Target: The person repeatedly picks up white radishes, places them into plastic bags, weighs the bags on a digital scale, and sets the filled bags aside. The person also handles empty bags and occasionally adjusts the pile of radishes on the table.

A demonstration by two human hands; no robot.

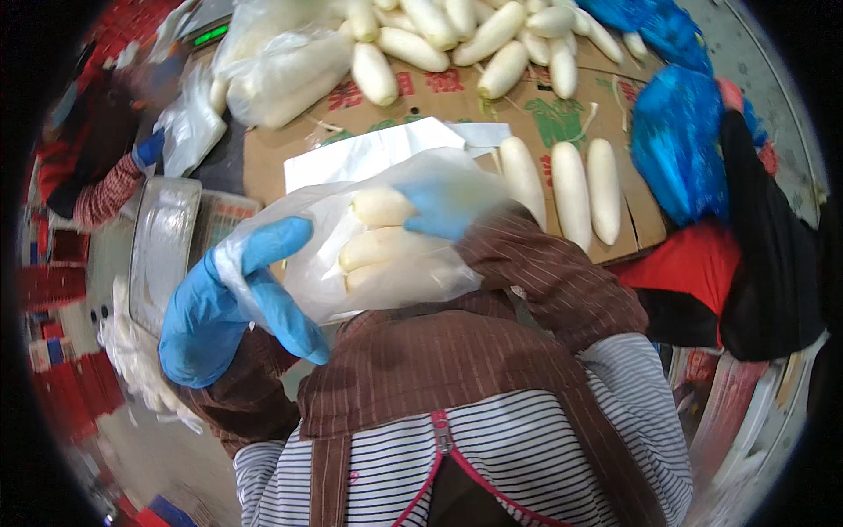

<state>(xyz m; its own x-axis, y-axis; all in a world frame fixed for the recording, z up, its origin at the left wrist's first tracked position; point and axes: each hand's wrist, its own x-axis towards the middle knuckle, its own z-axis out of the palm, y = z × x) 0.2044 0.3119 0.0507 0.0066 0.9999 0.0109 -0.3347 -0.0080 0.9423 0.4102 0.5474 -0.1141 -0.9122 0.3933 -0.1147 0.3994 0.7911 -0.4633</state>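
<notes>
My left hand [227, 309], in a blue glove, holds a translucent plastic bag [316, 283] by its edge, with plastic looped around the fingers. Inside the bag, several white radishes [385, 247] lie side by side. My right hand [438, 207], also gloved in blue, is blurred against the radishes at the bag's right; whether it grips one, or is under the film, I cannot tell. Just right of that hand, three loose white radishes [571, 194] lie on the printed cardboard [421, 99]. White paper sheets [375, 148] rest beyond the bag.
A heap of white radishes [461, 26] covers the far side, beside a filled plastic bag [283, 79]. Blue plastic bags [681, 145] and a person in black and red [764, 263] are at right. Another person's sleeve [108, 191] and a clear-lidded container [164, 244] are at left.
</notes>
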